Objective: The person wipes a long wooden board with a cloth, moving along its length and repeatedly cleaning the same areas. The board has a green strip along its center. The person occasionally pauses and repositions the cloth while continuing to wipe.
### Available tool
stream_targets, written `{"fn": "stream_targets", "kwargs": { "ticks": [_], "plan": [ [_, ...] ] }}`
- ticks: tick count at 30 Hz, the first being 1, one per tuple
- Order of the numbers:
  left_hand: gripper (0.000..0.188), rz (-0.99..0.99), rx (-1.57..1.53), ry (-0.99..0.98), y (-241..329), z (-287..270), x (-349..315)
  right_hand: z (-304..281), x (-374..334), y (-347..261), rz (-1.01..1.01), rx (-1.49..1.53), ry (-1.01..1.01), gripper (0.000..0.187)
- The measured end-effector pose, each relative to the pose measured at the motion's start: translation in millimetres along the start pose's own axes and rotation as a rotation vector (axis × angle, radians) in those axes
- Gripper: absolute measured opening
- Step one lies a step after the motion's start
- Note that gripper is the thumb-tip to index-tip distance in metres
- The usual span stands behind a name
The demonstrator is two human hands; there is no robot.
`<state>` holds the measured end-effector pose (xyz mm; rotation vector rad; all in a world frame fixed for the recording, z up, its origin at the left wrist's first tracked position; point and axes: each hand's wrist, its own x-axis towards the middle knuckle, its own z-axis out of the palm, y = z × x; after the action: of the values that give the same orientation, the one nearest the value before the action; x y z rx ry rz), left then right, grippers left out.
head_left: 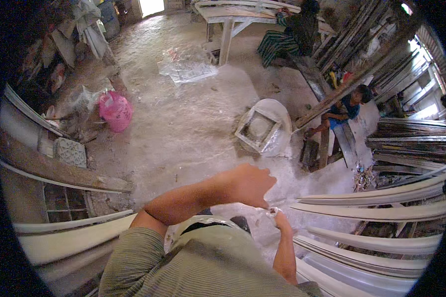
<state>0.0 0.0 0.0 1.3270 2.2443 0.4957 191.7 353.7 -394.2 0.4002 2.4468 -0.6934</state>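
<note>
Bent fingers of a bare right hand point(282, 222) close on a small, crumpled white wad point(272, 212) of unclear material at their tips. The bare left hand point(248, 185) arches just beyond, its grip hidden; the wad's pointing and long axis cannot be told.

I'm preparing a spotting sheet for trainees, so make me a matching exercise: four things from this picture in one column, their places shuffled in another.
Things
1. pink, bulging plastic bag
2. pale, square, hollow frame
3. crumpled, clear plastic sheet
4. person's bare left hand

Places
A. on the floor near a pale wooden table leg
B. close to the right hand
C. farthest left of the four
D. on a round, pale base

Pairs: 1-C, 2-D, 3-A, 4-B
</note>
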Motion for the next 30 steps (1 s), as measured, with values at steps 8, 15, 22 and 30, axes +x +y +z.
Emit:
{"fn": "stream_targets", "kwargs": {
  "ticks": [8, 15, 22, 30],
  "plan": [
    [0.023, 0.404, -0.015, 0.054, -21.8, -147.7, -42.9, 24.9, 57.7, 1.2, 0.248, 0.191, -0.147, 0.038],
    [0.027, 0.331, 0.008, 0.027, -102.8, -227.1, 2.6, -30.5, 167.9, -35.4, 0.273, 0.271, -0.224, 0.037],
    [0.028, 0.151, 0.043, 0.073, -182.3, -326.3, 58.8, -141.6, 379.2, -157.7, 0.126, 0.441, -0.294, 0.036],
    [0.029, 0.008, 0.111, 0.153, -262.1, -410.6, 93.0, -244.6, 589.5, -319.8, -0.265, 0.199, 0.044, 0.027]
  ]
}}
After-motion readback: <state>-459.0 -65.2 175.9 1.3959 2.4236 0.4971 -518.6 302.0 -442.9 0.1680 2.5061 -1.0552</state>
